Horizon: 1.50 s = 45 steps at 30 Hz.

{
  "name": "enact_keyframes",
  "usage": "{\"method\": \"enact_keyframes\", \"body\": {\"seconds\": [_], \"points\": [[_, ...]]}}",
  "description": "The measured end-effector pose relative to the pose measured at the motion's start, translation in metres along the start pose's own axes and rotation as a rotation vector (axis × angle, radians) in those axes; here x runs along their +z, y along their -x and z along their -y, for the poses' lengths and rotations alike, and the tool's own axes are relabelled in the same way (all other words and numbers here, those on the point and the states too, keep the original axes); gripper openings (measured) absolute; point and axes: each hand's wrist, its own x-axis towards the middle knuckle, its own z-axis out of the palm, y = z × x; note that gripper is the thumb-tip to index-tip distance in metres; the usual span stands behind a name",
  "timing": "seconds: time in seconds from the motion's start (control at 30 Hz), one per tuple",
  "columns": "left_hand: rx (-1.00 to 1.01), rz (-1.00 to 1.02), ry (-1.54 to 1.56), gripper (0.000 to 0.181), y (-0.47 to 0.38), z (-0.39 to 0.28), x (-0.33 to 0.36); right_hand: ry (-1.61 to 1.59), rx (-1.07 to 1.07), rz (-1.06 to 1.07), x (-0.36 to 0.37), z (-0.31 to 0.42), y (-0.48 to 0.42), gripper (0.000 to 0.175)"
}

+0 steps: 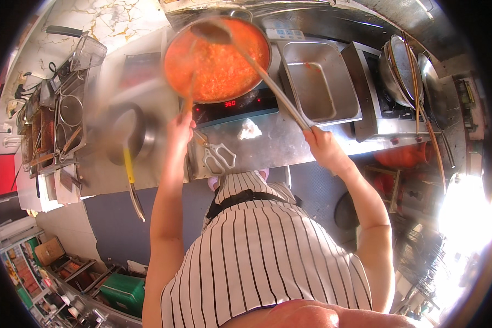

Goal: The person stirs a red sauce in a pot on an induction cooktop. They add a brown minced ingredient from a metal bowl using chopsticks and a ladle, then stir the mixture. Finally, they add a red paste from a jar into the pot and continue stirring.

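A wide metal pan (pixel 217 78) full of orange-red sauce with small lumps stands on an induction cooker (pixel 246 107) with a lit display. My left hand (pixel 181 128) grips a thin wooden utensil (pixel 190 96) that reaches into the sauce; its far end is blurred. In my right hand (pixel 323 145) is the long metal handle of a ladle (pixel 213 33), its bowl over the sauce at the pan's far side. Scissors (pixel 219 158) lie on the steel counter near my left forearm, and a crumpled white tissue or cloth (pixel 249 129) lies in front of the cooker.
Right of the pan stands a rectangular steel container (pixel 324 82), then a hob (pixel 377 90) with stacked pans. To the left are a pot (pixel 127 131) with a yellow-handled ladle (pixel 128 164) across it, and a rack of utensils (pixel 67 110). Steam blurs the left side.
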Motion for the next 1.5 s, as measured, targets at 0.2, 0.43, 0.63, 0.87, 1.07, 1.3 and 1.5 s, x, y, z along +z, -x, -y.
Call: {"method": "enact_keyframes", "body": {"seconds": [0.2,0.43,0.63,0.87,1.07,1.3,1.5], "points": [[0.025,-0.048,-0.081,0.020,-0.003,0.000,0.000,0.484,0.036,-0.003,0.023,-0.019,-0.007,0.030],[0.082,-0.051,-0.166,0.019,-0.001,0.004,-0.009,-0.907,0.594,0.571,-0.028,-0.007,-0.027,0.039],[-0.069,0.045,0.166,0.019,0.022,-0.017,-0.004,-1.732,0.605,0.773,-0.013,-0.027,-0.016,0.042],[-0.039,0.113,0.272,0.022,0.030,-0.022,-0.011,-1.570,0.510,0.649,-0.017,-0.006,-0.010,0.042],[-0.025,0.059,0.168,0.020,0.035,-0.023,-0.010,-1.543,0.433,0.617,-0.031,0.004,-0.022,0.043],[0.186,-0.028,-0.208,0.022,0.043,-0.022,-0.017,-1.118,0.421,0.467,-0.033,0.012,-0.032,0.043],[0.570,-0.285,-0.715,0.023,0.036,-0.003,-0.018,-0.611,0.341,0.281,-0.025,-0.003,-0.025,0.041]]}}
